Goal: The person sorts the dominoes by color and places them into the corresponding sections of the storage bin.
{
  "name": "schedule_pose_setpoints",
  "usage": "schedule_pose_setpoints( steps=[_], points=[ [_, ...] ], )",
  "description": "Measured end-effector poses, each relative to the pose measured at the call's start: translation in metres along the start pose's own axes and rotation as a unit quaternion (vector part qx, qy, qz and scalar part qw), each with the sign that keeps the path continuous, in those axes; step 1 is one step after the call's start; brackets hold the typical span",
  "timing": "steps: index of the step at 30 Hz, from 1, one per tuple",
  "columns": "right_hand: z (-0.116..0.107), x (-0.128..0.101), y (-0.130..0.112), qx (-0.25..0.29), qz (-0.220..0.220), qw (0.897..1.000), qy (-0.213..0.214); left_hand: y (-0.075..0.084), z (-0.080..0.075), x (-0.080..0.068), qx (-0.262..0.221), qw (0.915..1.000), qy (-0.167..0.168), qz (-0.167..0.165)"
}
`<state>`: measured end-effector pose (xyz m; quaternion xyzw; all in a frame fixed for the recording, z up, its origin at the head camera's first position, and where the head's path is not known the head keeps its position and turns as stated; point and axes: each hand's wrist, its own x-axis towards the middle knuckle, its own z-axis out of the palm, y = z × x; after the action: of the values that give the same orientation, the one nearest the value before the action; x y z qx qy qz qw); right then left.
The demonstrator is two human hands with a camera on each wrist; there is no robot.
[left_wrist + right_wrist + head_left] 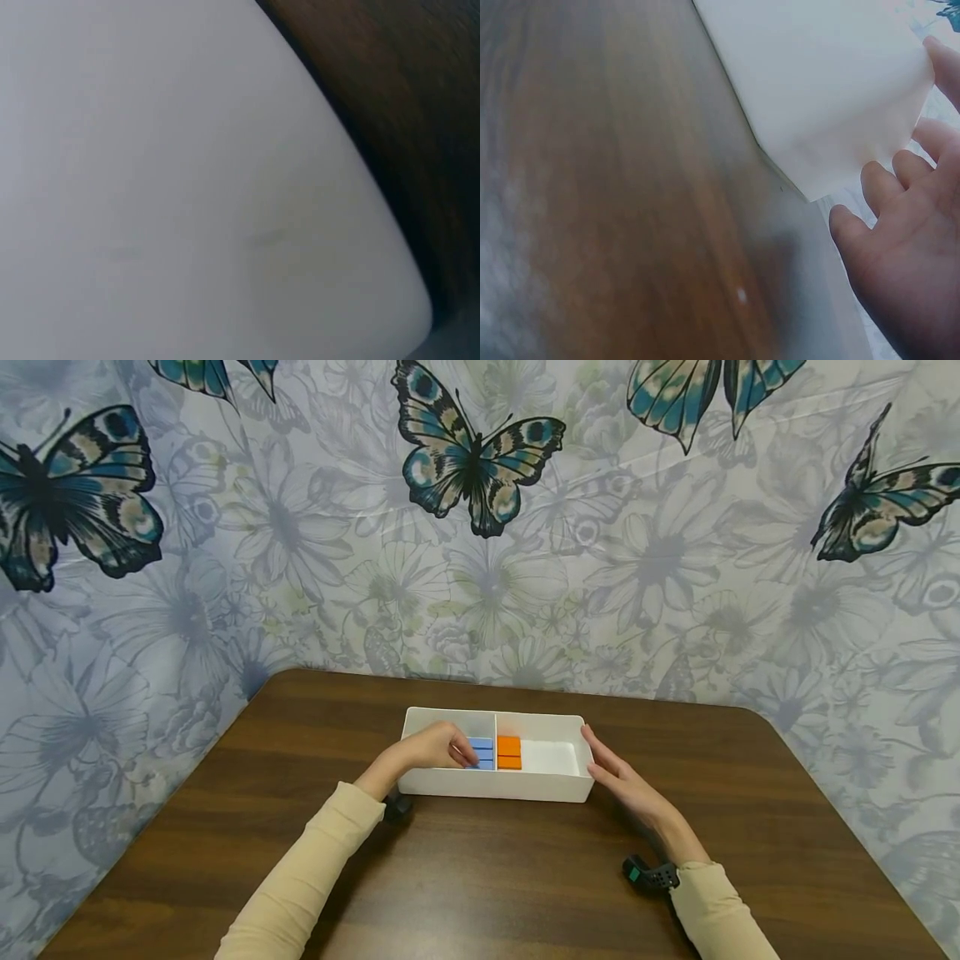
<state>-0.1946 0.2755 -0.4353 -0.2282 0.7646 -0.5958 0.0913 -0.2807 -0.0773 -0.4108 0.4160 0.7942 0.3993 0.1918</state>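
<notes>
A white two-compartment tray [495, 785] sits on the brown table [480, 877]. In its left compartment lie blue blocks [482, 752]; orange blocks [509, 752] lie just right of the divider. My left hand [435, 747] reaches over the tray's front wall with fingers curled at the blue blocks; whether it pinches one is hidden. My right hand [611, 768] rests flat and open against the tray's right end. In the right wrist view the fingers [889, 180] lie beside the tray's corner [832, 97]. The left wrist view shows only the tray wall [187, 187] up close.
The table stands in a corner of walls covered with a butterfly-print sheet [480, 527]. Bare wood lies in front of the tray and to both sides. The right part of the tray's right compartment [551, 757] holds nothing.
</notes>
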Motion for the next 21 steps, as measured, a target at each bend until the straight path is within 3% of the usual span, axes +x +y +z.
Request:
schedule_pose_setpoints(
  steps=[16,21],
  points=[
    [-0.0017,0.0015,-0.0028,0.006,0.001,1.000,-0.006,0.0008,0.0004,0.0005,-0.016,0.9998,-0.009,-0.009],
    [-0.0051,0.0031,-0.0023,0.004,0.005,1.000,-0.006,0.0019,-0.0001,0.0023,-0.017,0.9996,-0.018,0.012]
  ],
)
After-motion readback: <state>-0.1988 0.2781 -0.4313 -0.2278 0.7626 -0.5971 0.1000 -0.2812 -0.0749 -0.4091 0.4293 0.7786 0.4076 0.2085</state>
